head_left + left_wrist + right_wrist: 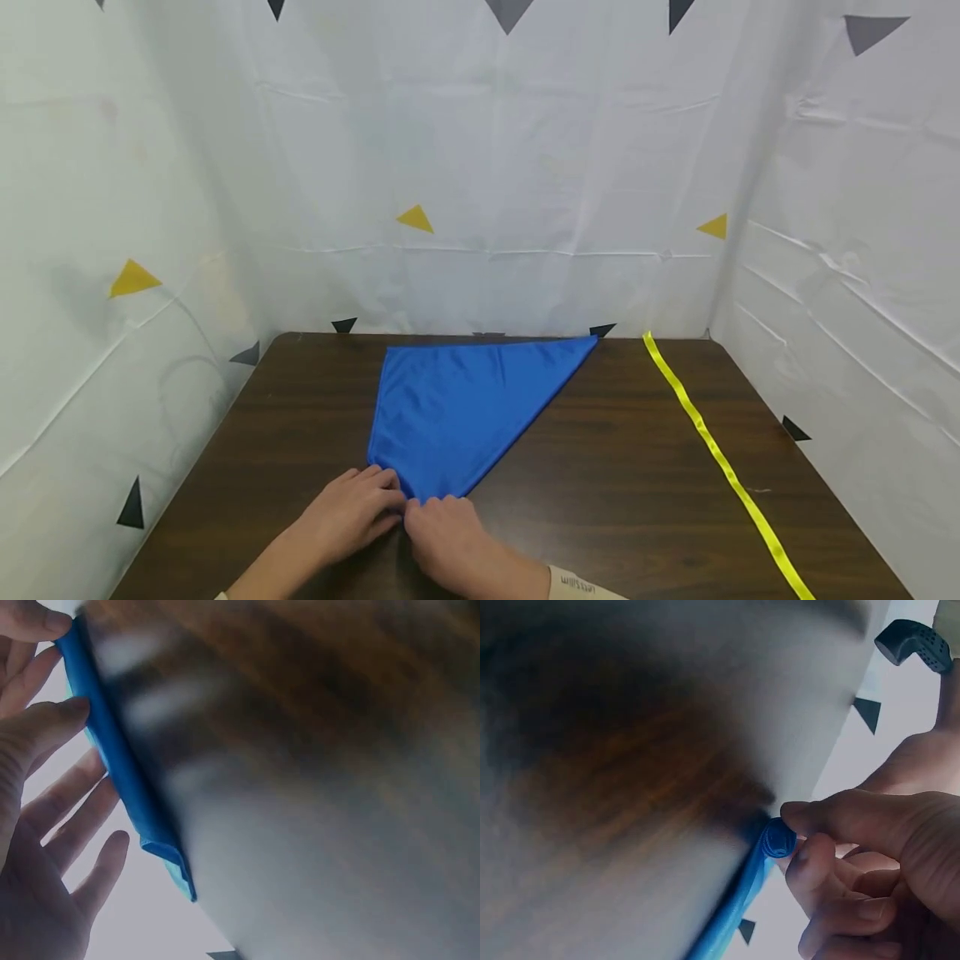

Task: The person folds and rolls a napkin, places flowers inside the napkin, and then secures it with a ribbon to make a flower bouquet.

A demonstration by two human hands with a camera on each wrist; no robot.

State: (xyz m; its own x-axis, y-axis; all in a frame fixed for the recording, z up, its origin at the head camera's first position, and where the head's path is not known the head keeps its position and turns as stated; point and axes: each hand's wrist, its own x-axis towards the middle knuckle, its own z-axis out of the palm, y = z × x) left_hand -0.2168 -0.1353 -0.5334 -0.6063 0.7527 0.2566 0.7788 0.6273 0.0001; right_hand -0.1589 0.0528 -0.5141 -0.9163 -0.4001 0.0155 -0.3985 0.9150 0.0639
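Note:
A shiny blue cloth (pixel 457 408) lies on the table, wide at the far side and narrowing to a corner at the near side. That near edge is rolled up. My right hand (pixel 450 542) pinches the roll's end between thumb and index finger; the right wrist view shows the coiled end (pixel 779 838) at the fingertips. Just left of it, my left hand (pixel 356 508) holds the roll. In the left wrist view its thumb (pixel 56 724) presses the rolled edge (pixel 120 757) from the front, while other fingers reach behind. The cloth's underside is hidden.
A long yellow ribbon (pixel 708 437) runs along the right side of the dark wooden table (pixel 600 467) from the far edge towards the near side. White sheets (pixel 487 167) with grey, black and yellow triangles enclose the back and both sides.

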